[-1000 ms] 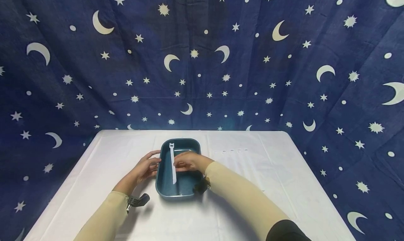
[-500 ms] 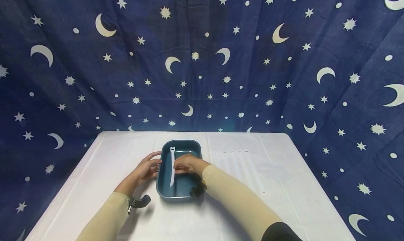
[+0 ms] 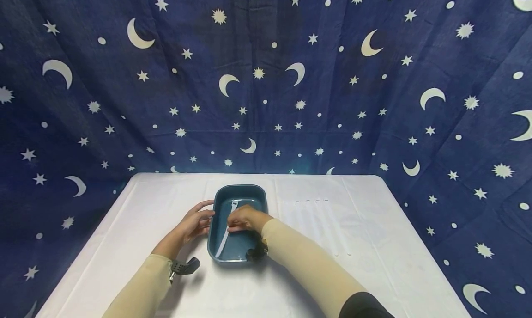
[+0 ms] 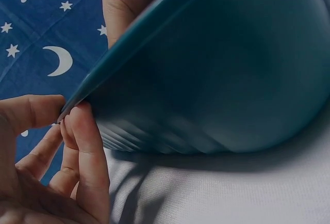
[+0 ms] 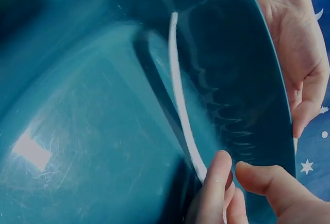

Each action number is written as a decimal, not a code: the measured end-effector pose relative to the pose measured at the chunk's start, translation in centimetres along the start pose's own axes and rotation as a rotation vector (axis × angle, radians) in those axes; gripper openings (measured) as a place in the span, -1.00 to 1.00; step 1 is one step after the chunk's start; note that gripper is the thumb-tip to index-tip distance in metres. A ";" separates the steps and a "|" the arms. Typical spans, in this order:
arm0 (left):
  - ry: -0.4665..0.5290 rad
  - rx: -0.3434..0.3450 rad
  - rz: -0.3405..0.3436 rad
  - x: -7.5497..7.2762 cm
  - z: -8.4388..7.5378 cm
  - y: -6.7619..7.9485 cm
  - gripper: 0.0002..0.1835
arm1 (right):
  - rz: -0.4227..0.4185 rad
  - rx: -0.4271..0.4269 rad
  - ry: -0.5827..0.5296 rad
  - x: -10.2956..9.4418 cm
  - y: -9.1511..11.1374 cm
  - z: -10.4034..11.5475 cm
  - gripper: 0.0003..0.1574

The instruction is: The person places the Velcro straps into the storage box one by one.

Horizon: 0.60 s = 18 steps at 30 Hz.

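A dark teal plastic tub (image 3: 241, 249) with rounded corners stands on the table. My left hand (image 3: 192, 223) is at its left side; in the left wrist view, thumb and fingertips pinch the tub's rim (image 4: 124, 48). Inside the tub my right hand (image 3: 248, 218) pinches a white cable tie (image 3: 223, 242), a flat strap with a slotted head, near its middle. The head points to the far end and the tail slants toward the near left corner. In the right wrist view the cable tie (image 5: 178, 84) curves over the tub floor, casting a shadow; the pinching fingers hide part of it.
Several similar white straps (image 3: 338, 228) lie side by side on the white tablecloth (image 3: 374, 272), right of the tub. A dark blue curtain (image 3: 266, 87) with moons and stars hangs behind the table. Each wrist carries a black camera mount (image 3: 185, 266).
My right hand has lowered the cable tie into the tub and turned it, so the head now leans right and the tail points near left. My left hand stays at the rim.
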<state>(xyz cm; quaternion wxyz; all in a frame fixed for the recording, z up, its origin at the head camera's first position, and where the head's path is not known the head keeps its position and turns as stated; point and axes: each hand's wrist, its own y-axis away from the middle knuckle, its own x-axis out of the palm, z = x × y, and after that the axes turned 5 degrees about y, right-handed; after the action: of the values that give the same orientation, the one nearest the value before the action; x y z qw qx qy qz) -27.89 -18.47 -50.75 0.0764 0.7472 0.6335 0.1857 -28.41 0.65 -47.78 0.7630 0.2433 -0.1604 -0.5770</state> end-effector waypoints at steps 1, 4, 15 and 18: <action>-0.005 0.001 -0.001 0.0 0.0 0.0 -0.35 | -0.002 0.001 0.005 0.0 -0.1 0.0 -0.70; -0.012 0.002 -0.007 0.1 0.0 0.0 -0.35 | 0.007 0.001 0.006 -0.2 -0.2 -0.1 -0.68; 0.007 0.002 -0.007 0.2 -0.1 0.1 -0.34 | 0.088 -0.059 0.068 -3.4 1.4 2.3 -0.70; 0.002 0.005 -0.009 0.1 0.0 0.1 -0.35 | 0.060 -0.048 0.097 -5.0 2.1 3.5 -0.50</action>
<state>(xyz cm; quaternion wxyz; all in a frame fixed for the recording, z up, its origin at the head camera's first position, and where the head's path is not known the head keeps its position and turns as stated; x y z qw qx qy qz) -27.81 -18.35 -50.66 0.0750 0.7444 0.6373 0.1845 -29.95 5.29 -43.54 0.7925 0.2476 -0.1168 -0.5450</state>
